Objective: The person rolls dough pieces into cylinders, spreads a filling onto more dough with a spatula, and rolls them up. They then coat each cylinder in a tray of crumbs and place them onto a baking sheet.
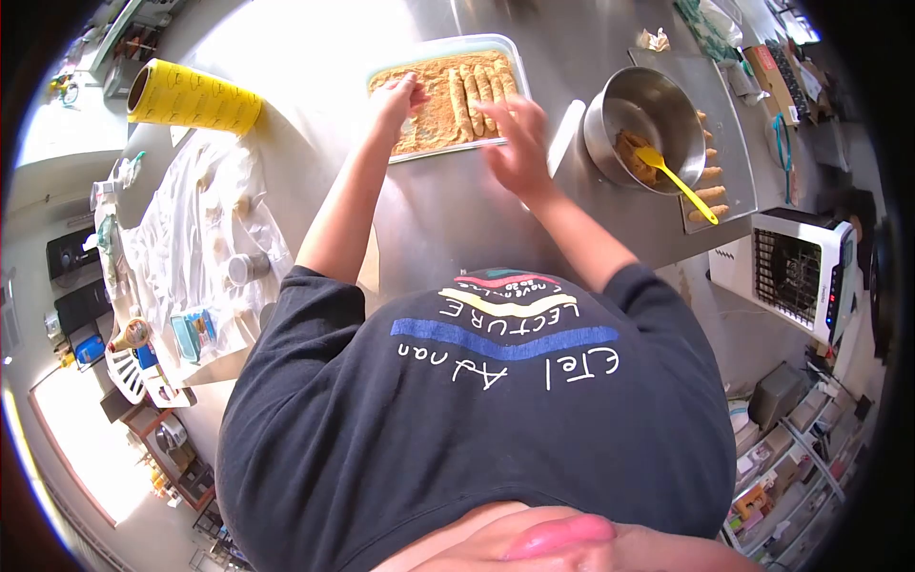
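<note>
A clear rectangular tray [523,71] holds a tan, crumbly spread, with several finger-shaped biscuits [473,95] lined up side by side across its right part. Over the spread at the left, my left hand [405,95] has its fingers drawn together; whatever they may hold is too small to name. My right hand [517,138] is at the tray's near right corner, fingers apart and nothing visible in them, close to the ends of the biscuits. Right of it stands a steel bowl [691,107] with brown mixture and a yellow spatula [679,181] resting inside.
Behind the bowl lies a flat tray [742,181] with more biscuits. A white strip-like object [566,136] is between bowl and hand. A yellow roll [195,98] and plastic bags [214,205] are at left. A white appliance [786,272] stands at right.
</note>
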`<state>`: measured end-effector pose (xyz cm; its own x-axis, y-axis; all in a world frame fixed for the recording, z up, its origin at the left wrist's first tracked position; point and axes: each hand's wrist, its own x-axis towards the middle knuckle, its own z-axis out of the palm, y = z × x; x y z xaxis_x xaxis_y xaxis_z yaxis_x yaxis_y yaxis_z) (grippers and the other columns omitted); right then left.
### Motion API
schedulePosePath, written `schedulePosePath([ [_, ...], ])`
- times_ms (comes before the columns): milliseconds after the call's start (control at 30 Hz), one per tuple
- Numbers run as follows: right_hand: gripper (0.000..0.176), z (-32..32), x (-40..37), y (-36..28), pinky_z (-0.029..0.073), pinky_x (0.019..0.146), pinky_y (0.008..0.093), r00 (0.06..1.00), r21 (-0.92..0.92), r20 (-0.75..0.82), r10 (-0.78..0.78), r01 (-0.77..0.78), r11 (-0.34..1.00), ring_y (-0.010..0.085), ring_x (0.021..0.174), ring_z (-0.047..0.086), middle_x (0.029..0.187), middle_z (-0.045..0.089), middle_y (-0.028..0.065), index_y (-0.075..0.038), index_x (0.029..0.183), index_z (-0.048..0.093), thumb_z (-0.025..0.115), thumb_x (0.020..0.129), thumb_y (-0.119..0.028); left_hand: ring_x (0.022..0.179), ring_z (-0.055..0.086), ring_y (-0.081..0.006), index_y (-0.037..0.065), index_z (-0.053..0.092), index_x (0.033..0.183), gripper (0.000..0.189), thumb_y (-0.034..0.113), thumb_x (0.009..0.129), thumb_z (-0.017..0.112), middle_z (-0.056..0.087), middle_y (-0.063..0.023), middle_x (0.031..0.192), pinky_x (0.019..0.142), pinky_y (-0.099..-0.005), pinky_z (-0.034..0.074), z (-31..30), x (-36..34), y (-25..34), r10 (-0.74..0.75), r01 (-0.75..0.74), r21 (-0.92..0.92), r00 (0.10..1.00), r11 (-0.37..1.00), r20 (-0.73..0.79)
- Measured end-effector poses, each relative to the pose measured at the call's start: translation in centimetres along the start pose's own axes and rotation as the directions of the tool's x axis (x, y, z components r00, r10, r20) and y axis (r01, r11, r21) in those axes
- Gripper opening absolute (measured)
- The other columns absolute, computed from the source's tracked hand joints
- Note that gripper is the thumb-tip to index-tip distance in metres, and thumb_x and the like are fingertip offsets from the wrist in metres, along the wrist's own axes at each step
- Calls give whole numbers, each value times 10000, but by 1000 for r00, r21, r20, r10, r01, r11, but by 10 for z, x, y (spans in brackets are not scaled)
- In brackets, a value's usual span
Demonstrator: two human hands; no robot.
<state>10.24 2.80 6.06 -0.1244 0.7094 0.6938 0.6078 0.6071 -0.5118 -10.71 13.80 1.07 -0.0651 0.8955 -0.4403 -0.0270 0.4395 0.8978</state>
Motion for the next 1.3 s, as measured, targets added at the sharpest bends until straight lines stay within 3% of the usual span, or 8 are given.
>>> schedulePosePath([
  [267, 474, 113, 100, 25, 442, 920, 376, 768, 215, 163, 619, -640, 738, 332, 1030, 582, 1063, 640, 195, -22, 1109, 613, 397, 887, -381, 985, 574, -190, 67, 553, 1056, 226, 216, 957, 415, 582, -78, 1027, 964, -369, 422, 8, -53, 71, 211, -44, -647, 960, 761, 183],
  [433, 513, 124, 104, 4, 422, 956, 407, 954, 125, 253, 162, -198, 972, 326, 1096, 561, 1144, 621, 171, -60, 1219, 553, 385, 897, -423, 1080, 519, -172, 101, 496, 1241, 472, 441, 979, 301, 543, -77, 1203, 926, -366, 407, 9, 0, 4, 464, -143, -563, 742, 814, 484],
  [567, 746, 100, 104, 28, 361, 1045, 440, 484, 1, 459, 746, -839, 544, 325, 1234, 478, 1235, 564, 208, -42, 1388, 378, 370, 866, -574, 1277, 397, -214, 64, 406, 1369, 614, 502, 982, 219, 432, -123, 1387, 1100, -404, 242, 19, -74, 87, 339, -14, -730, 892, 684, 300],
  [800, 522, 107, 89, 23, 364, 1014, 465, 913, 77, 235, 332, -358, 930, 342, 1189, 498, 1299, 542, 106, -150, 1255, 533, 439, 859, -478, 1193, 498, -251, 63, 433, 1338, 504, 400, 1001, 269, 554, -113, 1240, 1065, -383, 338, 22, -57, 83, 47, 314, -620, 868, 719, 495],
  [900, 645, 72, 112, 2, 364, 1021, 446, 589, 297, 509, 627, -804, 515, 317, 1211, 491, 1329, 483, 215, -127, 1406, 346, 474, 862, -450, 1346, 328, -258, 32, 414, 1354, 574, 426, 1000, 194, 418, -135, 1403, 1125, -386, 227, 43, -84, 87, 558, -431, -484, 817, 761, 148],
  [967, 719, 76, 118, -33, 346, 1038, 447, 933, 623, 103, 344, -330, 709, 326, 1237, 468, 1326, 456, 272, -116, 1449, 239, 470, 862, -461, 1403, 214, -262, 7, 361, 1387, 521, 341, 992, 294, 331, -148, 1460, 1142, -378, 177, 50, -56, 45, 886, -854, 339, 452, 395, 106],
  [1167, 547, 65, 95, 33, 343, 1053, 394, 841, 94, 290, 458, -501, 860, 359, 1202, 503, 1323, 497, 209, -102, 1319, 468, 405, 884, -429, 1294, 397, -226, 28, 454, 1318, 517, 380, 996, 251, 472, -123, 1371, 1103, -414, 264, 64, -90, 112, -52, 208, -542, 956, 814, 289],
  [1300, 454, 41, 110, 10, 411, 986, 420, 877, 618, 390, 279, -474, 627, 320, 1204, 492, 1313, 491, 222, -93, 1232, 543, 417, 900, -377, 1267, 417, -214, 59, 441, 1337, 513, 396, 988, 274, 468, -96, 1375, 1054, -401, 327, 78, -91, 94, 631, -617, -190, 776, 764, 18],
])
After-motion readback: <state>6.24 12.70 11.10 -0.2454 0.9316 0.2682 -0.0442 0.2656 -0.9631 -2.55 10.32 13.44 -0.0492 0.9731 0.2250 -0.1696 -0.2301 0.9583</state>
